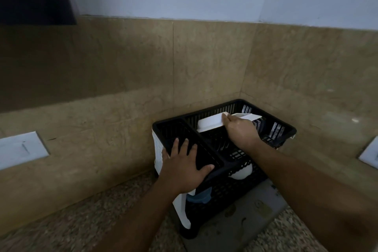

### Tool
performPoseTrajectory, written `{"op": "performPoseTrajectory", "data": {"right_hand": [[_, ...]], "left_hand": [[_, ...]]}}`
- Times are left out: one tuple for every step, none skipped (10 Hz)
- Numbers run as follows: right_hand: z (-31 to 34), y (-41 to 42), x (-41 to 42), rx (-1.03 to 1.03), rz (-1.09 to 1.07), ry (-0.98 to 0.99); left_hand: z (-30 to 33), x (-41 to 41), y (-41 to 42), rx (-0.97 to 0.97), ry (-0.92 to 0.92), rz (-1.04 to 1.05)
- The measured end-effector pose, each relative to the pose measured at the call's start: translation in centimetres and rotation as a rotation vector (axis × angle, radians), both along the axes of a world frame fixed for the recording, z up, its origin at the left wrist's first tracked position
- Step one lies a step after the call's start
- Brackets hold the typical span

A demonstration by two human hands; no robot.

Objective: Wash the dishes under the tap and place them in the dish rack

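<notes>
The right hand's (241, 131) fingers are pinching a white dish (210, 122), setting it into the larger compartment of the black dish rack (214, 161); the left hand (182, 168) is lying spread and flat across the rack's smaller compartment, steadying it. Another white piece (248, 116) is sitting just behind the dish. Racking is under way; remaining dishes cannot be told

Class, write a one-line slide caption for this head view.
Right hand lowers a white dish into the black dish rack while the left hand steadies it.
</notes>
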State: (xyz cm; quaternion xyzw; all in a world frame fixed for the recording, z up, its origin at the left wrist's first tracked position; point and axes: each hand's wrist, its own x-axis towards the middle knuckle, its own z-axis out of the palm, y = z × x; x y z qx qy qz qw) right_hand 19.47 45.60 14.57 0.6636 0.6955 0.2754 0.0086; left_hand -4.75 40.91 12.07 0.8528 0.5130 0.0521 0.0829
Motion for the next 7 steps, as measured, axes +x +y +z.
{"op": "performPoseTrajectory", "data": {"right_hand": [[-0.1, 0.0, -0.1, -0.061, -0.002, 0.038], [-0.2, -0.6, 0.1, -0.102, 0.017, 0.169], [-0.3, -1.0, 0.5, -0.17, 0.045, 0.281], [-0.6, -1.8, 0.7, -0.322, 0.002, 0.365], [-0.2, -3.3, 0.6, -0.384, -0.012, 0.457], [0.9, -5.8, 1.0, -0.34, 0.002, 0.582], [1.9, -8.8, 2.1, -0.199, 0.042, 0.662]], "left_hand": [[-0.1, -0.1, 0.0, 0.001, -0.003, 0.004], [-0.1, -0.1, 0.0, -0.003, -0.003, 0.001], [0.0, 0.1, -0.1, -0.002, -0.004, 0.007], [0.0, 0.2, -0.1, 0.002, 0.002, 0.01], [0.2, 0.2, -0.3, 0.0, 0.009, 0.015], [0.3, 0.3, -0.5, 0.003, -0.003, 0.017], [0.8, 0.3, -0.7, 0.002, -0.005, 0.044]]}}
